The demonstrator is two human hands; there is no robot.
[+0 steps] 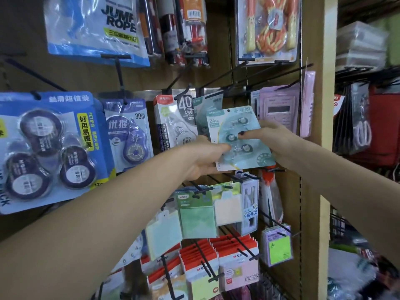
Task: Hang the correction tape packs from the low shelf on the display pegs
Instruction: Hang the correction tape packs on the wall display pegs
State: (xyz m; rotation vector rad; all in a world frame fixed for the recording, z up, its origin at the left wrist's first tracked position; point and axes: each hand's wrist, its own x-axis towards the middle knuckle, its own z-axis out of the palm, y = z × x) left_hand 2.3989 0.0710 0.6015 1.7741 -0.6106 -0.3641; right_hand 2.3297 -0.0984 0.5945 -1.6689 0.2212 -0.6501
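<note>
A light teal pack (239, 138) with three small round tape units is held up in front of the pegboard, tilted a little. My left hand (203, 158) grips its lower left corner, thumb on the front. My right hand (272, 140) holds its right edge, with the thumb pressing on the middle of the front. Just behind its top hangs a matching teal pack (208, 105) on a black peg (218, 80). The held pack's hang hole sits below that peg's tip.
Other tape packs hang to the left: a white 40 m pack (177, 118), a purple 30 m pack (127, 133), a large blue triple pack (49, 148). Sticky notes (194, 215) and red packs (199, 260) hang on pegs below. A wooden upright (326, 126) stands at the right.
</note>
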